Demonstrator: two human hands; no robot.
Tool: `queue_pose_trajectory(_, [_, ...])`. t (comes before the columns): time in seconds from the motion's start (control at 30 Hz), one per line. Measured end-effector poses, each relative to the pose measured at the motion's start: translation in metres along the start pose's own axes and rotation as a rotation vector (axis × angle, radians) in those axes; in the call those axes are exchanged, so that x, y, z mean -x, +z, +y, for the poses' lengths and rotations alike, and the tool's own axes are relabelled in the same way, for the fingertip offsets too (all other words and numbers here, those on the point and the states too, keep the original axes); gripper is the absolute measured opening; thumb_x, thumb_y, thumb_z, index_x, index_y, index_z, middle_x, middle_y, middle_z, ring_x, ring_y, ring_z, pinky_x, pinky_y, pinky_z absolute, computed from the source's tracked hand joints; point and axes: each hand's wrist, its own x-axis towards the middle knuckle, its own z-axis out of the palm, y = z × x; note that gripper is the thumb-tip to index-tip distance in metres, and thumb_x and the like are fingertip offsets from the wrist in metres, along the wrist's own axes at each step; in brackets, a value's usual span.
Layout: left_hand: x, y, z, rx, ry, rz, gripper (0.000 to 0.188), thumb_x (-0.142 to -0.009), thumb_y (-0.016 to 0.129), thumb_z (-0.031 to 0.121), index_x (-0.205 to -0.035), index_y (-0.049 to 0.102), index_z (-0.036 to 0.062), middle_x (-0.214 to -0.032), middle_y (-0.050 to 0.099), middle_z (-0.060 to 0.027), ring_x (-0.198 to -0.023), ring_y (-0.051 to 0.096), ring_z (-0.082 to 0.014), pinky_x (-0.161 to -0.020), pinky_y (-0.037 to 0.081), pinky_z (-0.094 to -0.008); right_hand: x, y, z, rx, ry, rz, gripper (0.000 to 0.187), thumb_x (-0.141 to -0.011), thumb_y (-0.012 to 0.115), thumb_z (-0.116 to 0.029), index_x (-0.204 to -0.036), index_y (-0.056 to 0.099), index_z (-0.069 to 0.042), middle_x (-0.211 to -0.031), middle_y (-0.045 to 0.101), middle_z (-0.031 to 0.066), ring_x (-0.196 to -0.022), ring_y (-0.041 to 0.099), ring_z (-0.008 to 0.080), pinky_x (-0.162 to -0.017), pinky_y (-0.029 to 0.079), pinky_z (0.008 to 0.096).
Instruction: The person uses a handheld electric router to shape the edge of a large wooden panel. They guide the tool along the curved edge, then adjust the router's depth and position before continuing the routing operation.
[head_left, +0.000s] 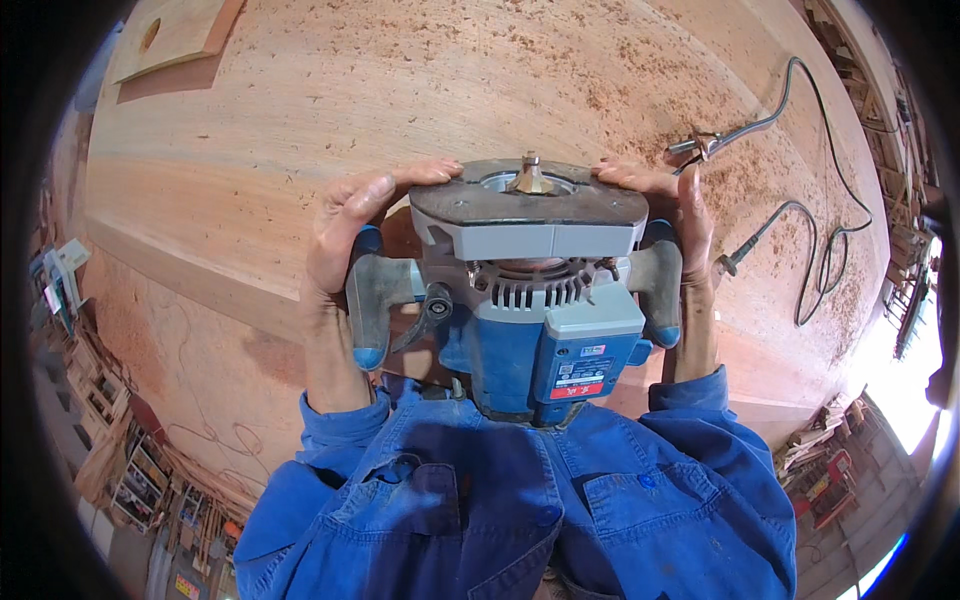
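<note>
Worktop [300, 120] wooden, sawdust-strewn. Plunge router [510, 350] inverted before blue jacket [630, 510]; fingers [430, 172] of left hand [340, 215] and right hand [692, 215] clasping base [460, 206] edges, presumably steadying weight while keeping cutter bit [531, 178] exposed.

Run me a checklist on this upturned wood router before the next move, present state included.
1. Left hand steadying the wood router: ok, fingers at the base plate's edge.
2. Right hand steadying it: ok, fingers at the opposite edge.
3. Fingers clear of the router bit: ok, it stands apart in the base opening.
4. Bit tightened: cannot tell.
5. Power disconnected: cannot tell; the looped cord's connection is unclear.
6. Wooden panel swept: not ok, wood shavings are scattered across it.
</note>
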Motion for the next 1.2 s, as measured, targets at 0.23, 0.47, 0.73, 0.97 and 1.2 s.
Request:
queue_pose_trajectory(0.23, [0.007, 0.003, 0.001, -0.061, 0.003, -0.036, 0.046, -0.096, 0.044, 0.026, -0.111, 0.069, -0.0099, -0.124, 0.065, -0.0279, -0.127, 0.056, -0.0361, -0.116, 0.035, -0.0470, 0.012, 0.008, -0.005, -0.193, 0.258, 0.117, 0.080, -0.097, 0.047, -0.062, -0.109, 0.068, 0.014, -0.123, 0.066, 0.0264, -0.119, 0.060, 0.0333, -0.110, 0.040, 0.0402])
queue_pose_trajectory(0.47, [0.007, -0.001, -0.001, -0.089, 0.035, -0.063, 0.048, -0.097, 0.043, 0.028, -0.114, 0.069, -0.0094, -0.124, 0.064, -0.0278, -0.127, 0.056, -0.0353, -0.116, 0.035, -0.0472, 0.012, 0.008, -0.007, -0.029, 0.195, 0.099, 0.078, -0.097, 0.047, -0.061, -0.110, 0.068, 0.013, -0.123, 0.065, 0.0253, -0.120, 0.059, 0.0320, -0.109, 0.041, 0.0406])
queue_pose_trajectory(0.73, [0.007, -0.002, -0.004, -0.081, 0.069, -0.089, 0.050, -0.098, 0.042, 0.029, -0.115, 0.067, -0.0102, -0.124, 0.064, -0.0281, -0.127, 0.055, -0.0373, -0.115, 0.036, -0.0476, 0.013, 0.012, -0.017, 0.095, 0.055, -0.017, 0.061, -0.100, 0.053, -0.047, -0.110, 0.070, 0.010, -0.120, 0.069, 0.0231, -0.124, 0.058, 0.0312, -0.112, 0.037, 0.0423])
queue_pose_trajectory(0.97, [0.008, 0.000, -0.005, -0.072, 0.083, -0.086, 0.053, -0.098, 0.039, 0.031, -0.115, 0.068, -0.0099, -0.125, 0.064, -0.0281, -0.128, 0.054, -0.0378, -0.115, 0.035, -0.0483, 0.009, 0.027, -0.048, 0.647, -0.140, -0.255, 0.074, -0.090, 0.056, -0.065, -0.117, 0.070, 0.003, -0.122, 0.068, 0.0195, -0.121, 0.062, 0.0316, -0.105, 0.045, 0.0414])
queue_pose_trajectory(1.2, [0.015, 0.007, -0.001, -0.083, -0.006, -0.040, 0.052, -0.098, 0.039, 0.031, -0.114, 0.068, -0.0091, -0.126, 0.063, -0.0282, -0.129, 0.053, -0.0370, -0.116, 0.034, -0.0487, 0.019, 0.030, -0.047, 0.686, -0.096, -0.174, 0.076, -0.072, 0.078, -0.061, -0.116, 0.071, 0.001, -0.121, 0.069, 0.0173, -0.118, 0.064, 0.0301, -0.106, 0.045, 0.0428])
